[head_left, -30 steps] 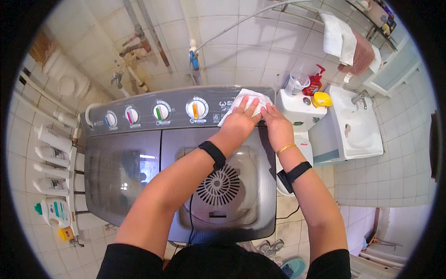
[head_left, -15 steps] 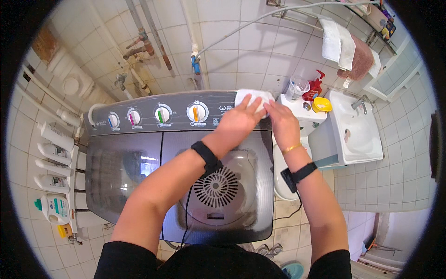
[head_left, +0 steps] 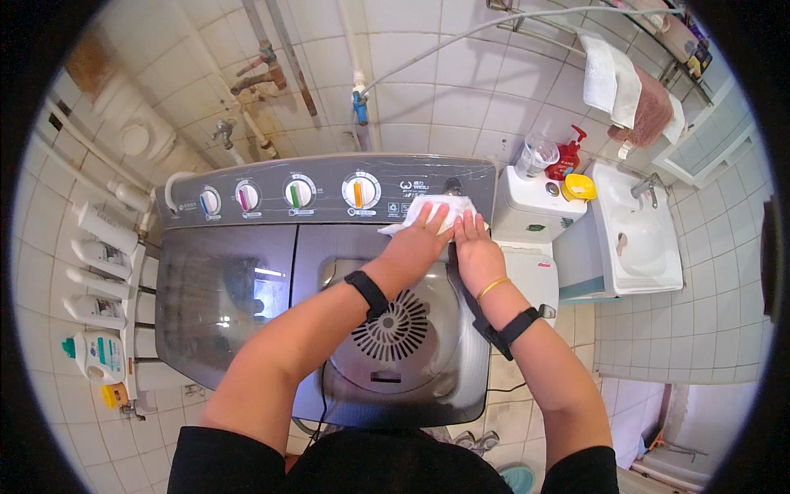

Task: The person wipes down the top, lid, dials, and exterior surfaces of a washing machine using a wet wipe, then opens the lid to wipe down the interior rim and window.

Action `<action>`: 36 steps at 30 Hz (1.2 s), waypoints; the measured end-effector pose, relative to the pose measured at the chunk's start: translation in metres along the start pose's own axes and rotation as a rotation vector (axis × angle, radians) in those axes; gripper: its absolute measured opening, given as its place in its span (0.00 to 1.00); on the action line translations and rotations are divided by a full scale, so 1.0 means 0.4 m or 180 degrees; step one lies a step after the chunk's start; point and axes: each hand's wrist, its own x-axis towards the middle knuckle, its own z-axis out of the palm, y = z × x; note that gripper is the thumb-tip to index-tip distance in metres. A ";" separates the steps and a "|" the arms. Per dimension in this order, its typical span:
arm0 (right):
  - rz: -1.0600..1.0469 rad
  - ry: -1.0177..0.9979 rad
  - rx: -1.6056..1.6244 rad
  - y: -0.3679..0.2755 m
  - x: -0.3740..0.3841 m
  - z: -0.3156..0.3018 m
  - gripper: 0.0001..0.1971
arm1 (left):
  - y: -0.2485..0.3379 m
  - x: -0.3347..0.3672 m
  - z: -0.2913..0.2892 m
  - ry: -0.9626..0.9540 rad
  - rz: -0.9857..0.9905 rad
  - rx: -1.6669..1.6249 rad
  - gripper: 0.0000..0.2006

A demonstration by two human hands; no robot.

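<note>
A white cloth point(head_left: 447, 202) is being pressed by the left hand point(head_left: 417, 240) and right hand point(head_left: 479, 259), both open. It is being held under the front of both, longer side to side, over the lower right edge of the grey panel point(head_left: 327, 183), neither hand nearer.

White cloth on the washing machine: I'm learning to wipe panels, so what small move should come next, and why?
Perhaps slide the white cloth left along the control panel toward the orange-marked dial: the left hand and right hand both rest on it near the panel's right end, and the dial lies uncovered.
</note>
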 end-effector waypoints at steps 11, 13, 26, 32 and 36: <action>-0.0222 0.0577 0.0881 -0.037 0.142 -0.136 0.24 | -0.100 0.020 -0.136 0.0820 -0.0162 0.0511 0.25; -0.0247 0.0386 0.0677 -0.037 0.158 -0.105 0.25 | -0.126 0.026 -0.105 0.0633 -0.0349 0.0560 0.26; -0.0465 -0.0091 0.0529 -0.109 0.063 -0.052 0.23 | -0.089 -0.092 -0.064 0.0110 -0.0302 0.0155 0.22; -0.0114 0.0434 0.1388 -0.113 0.135 -0.163 0.27 | -0.155 -0.007 -0.184 0.1175 -0.0724 0.0145 0.26; -0.0525 0.0409 0.0937 -0.102 0.190 -0.083 0.31 | -0.172 -0.006 -0.116 0.1057 -0.0643 0.0263 0.29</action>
